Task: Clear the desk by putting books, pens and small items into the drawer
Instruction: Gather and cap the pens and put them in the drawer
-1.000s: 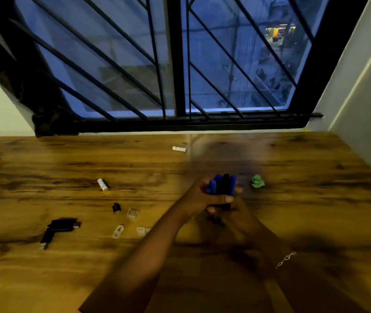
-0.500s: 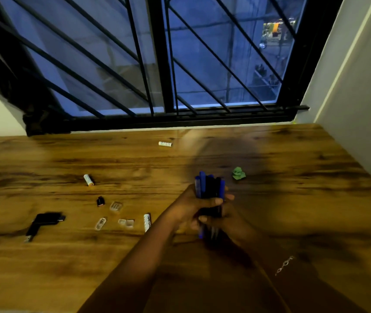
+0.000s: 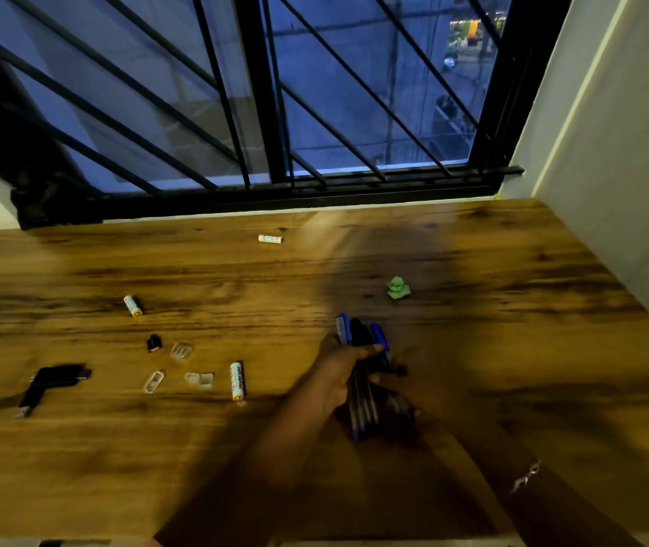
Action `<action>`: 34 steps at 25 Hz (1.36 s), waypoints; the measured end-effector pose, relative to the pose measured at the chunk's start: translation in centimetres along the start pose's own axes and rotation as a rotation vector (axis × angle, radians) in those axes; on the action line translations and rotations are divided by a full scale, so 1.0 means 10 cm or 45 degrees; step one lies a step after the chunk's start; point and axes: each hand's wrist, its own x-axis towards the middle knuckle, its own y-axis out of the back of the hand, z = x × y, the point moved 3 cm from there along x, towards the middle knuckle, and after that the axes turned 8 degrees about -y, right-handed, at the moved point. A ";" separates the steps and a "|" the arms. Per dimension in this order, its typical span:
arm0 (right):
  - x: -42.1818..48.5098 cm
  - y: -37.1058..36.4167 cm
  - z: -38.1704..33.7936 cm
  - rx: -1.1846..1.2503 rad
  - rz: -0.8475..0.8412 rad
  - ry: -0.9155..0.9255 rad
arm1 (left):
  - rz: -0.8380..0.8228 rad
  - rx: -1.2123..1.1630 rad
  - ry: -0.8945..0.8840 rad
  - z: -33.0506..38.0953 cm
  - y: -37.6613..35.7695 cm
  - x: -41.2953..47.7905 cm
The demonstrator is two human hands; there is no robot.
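The left hand point(image 3: 334, 375) is gripping a bundle of blue and black pens point(image 3: 360, 337), with the thumb wrapping across the front and the fingers curling round the barrels. The bundle's long axis is running nearly straight away from the person. The caps are pointing toward the window and the lower ends are jutting out below the palm, nearer the body.

The right hand point(image 3: 401, 392) is lying in deep shadow just beside those lower barrels. It may be steadying them, but I cannot tell whether its fingers are closing on anything.

The drawer is not showing, so the pens are probably heading back toward the person, lower ends leading.

On the wooden desk point(image 3: 512, 309), the nearest battery point(image 3: 237, 380) is lying left of the left hand, and a crumpled green scrap point(image 3: 398, 288) is sitting beyond the caps.
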 end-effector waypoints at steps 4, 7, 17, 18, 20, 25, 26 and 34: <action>-0.11 -0.02 -0.08 -0.438 0.216 0.123 | 0.331 0.971 -0.421 0.06 0.05 -0.04; -0.13 -0.05 -0.11 -0.524 0.309 0.161 | 0.448 1.414 -0.537 0.14 0.13 -0.17; 0.03 -0.36 -0.11 -0.559 0.428 0.483 | 0.236 1.312 -0.923 -0.11 0.33 -0.22; 0.06 -0.38 -0.13 -0.552 0.391 0.509 | 0.241 1.309 -0.940 -0.08 0.30 -0.20; 0.12 -0.38 -0.18 -0.539 0.388 0.570 | 0.231 1.305 -0.943 -0.05 0.25 -0.17; 0.17 -0.32 -0.13 -0.739 0.432 0.658 | 0.178 1.272 -0.941 -0.10 0.21 -0.19; 0.14 -0.30 -0.10 -0.792 0.461 0.690 | 0.166 1.292 -0.964 -0.13 0.18 -0.22; 0.03 -0.19 0.12 -0.924 0.642 0.763 | 0.131 1.379 -0.942 -0.22 0.11 -0.23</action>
